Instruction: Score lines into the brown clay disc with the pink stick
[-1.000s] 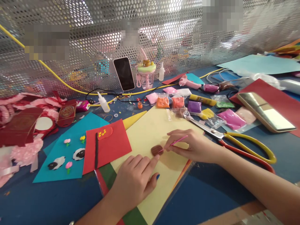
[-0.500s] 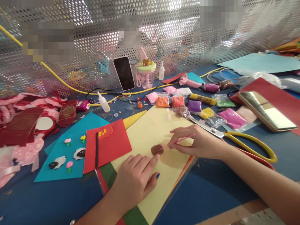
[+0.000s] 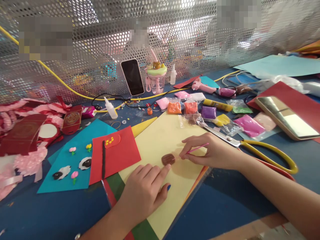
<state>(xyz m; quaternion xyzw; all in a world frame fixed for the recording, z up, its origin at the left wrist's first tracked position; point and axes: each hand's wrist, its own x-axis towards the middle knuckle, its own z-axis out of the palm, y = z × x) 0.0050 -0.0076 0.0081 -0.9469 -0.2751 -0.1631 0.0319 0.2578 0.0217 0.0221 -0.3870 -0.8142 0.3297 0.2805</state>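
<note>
Your left hand (image 3: pixel 143 191) lies flat, steadying the yellow sheet (image 3: pixel 160 140) beside the brown clay piece (image 3: pixel 168 159); your right hand (image 3: pixel 212 151) pinches the pink stick (image 3: pixel 197 148), centre frame.

Clay piece (image 3: pixel 168 159): brown, scored with lines. Stick tool (image 3: pixel 197 148): pink. Paper sheet (image 3: pixel 165 140): pale yellow. Card (image 3: pixel 117 156): red, with yellow flowers. Card (image 3: pixel 72 173): teal, with black-and-white sheep. Scissors (image 3: pixel 270 154): yellow-handled. Table (image 3: pixel 50 213): blue.

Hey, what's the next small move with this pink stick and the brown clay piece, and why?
Probably bring the stick tip back onto the clay. The right hand holds it just right of the clay, apart from it, while the left hand has a fingertip at the clay's edge on the yellow paper.
</note>
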